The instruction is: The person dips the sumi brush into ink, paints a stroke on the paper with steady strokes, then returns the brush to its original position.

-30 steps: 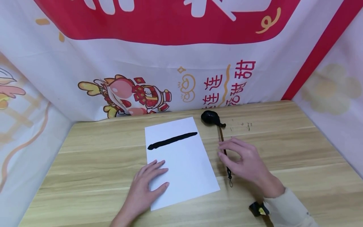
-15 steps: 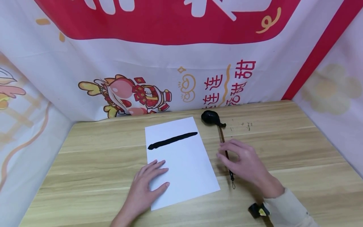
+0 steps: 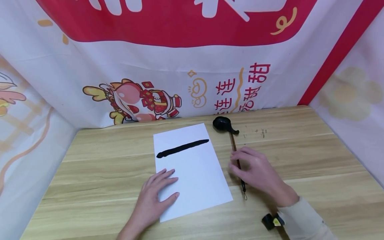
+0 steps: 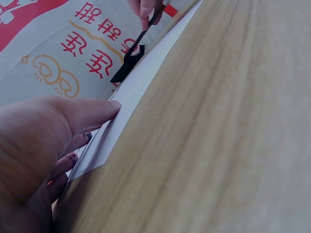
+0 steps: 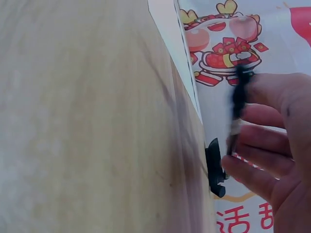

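Observation:
A white sheet of paper [image 3: 196, 181] with one thick black ink stroke [image 3: 183, 148] across its upper part lies on the table. My left hand [image 3: 151, 196] rests on its lower left edge, fingers spread. To the right of the sheet, my right hand [image 3: 256, 170] pinches a slim brown writing brush [image 3: 234, 144] between thumb and fingers. The brush's far end meets a black gourd-shaped ink dish [image 3: 222, 123], so its bristles are hidden in the head view. In the right wrist view the brush's dark looped end [image 5: 238, 97] looks blurred above the fingers [image 5: 265, 141].
Dark specks [image 3: 263, 133] mark the wooden table [image 3: 300, 150] right of the dish. A printed cloth [image 3: 168, 60] hangs behind the table's back edge, with more cloth at both sides. A small black device [image 3: 271, 221] sits by the right sleeve [image 3: 303, 218].
The near end of the brush has swung slightly right and then a little back left, while its far end stays at the dish. My left hand and the paper have not moved.

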Tool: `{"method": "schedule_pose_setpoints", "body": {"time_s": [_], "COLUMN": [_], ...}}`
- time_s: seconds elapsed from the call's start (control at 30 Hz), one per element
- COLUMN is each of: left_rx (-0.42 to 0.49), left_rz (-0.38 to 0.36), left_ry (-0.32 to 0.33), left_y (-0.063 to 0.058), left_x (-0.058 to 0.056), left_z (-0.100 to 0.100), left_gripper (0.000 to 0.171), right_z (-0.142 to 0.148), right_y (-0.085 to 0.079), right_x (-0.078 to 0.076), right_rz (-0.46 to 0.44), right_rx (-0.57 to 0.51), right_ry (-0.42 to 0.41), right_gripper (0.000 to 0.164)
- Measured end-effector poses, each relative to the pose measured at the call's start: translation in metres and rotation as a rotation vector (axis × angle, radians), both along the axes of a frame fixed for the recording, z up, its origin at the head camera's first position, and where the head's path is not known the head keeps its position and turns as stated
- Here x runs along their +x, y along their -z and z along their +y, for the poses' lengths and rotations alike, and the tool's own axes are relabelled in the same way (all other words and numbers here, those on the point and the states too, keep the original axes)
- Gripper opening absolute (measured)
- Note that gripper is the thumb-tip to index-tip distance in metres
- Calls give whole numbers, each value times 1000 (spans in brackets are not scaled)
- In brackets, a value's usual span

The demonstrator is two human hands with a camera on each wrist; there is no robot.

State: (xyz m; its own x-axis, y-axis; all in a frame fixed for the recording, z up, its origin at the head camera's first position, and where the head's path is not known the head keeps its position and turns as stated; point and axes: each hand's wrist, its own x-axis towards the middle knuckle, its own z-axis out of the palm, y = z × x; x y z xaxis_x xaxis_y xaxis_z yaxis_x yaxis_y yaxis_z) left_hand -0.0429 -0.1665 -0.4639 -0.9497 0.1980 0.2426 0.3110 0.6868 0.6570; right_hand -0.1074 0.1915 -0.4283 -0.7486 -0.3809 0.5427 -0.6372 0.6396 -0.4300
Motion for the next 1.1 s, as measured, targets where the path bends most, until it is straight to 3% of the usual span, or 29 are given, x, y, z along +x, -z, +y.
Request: {"method": "schedule_pose_setpoints", "body": {"time_s": [0.27, 0.53, 0.77, 1.1], "left_rx": [6, 16, 10, -17], "left_rz": [15, 2, 9, 90], "left_ry": [-6, -7, -6, 6], "left_y": [0, 0, 1, 10], "left_x": [1, 2, 1, 1], "left_z": [-1, -1, -1, 5], "left_gripper": [44, 44, 43, 43], "right_z": [-1, -1, 1, 5], "right_y": [4, 3, -1, -2], "right_x": [-3, -2, -3, -2], "right_rz": [-185, -236, -121, 14], "right_rx": [21, 32, 58, 50], "right_ry": [44, 49, 64, 78], "right_gripper": [15, 13, 14, 10]}}
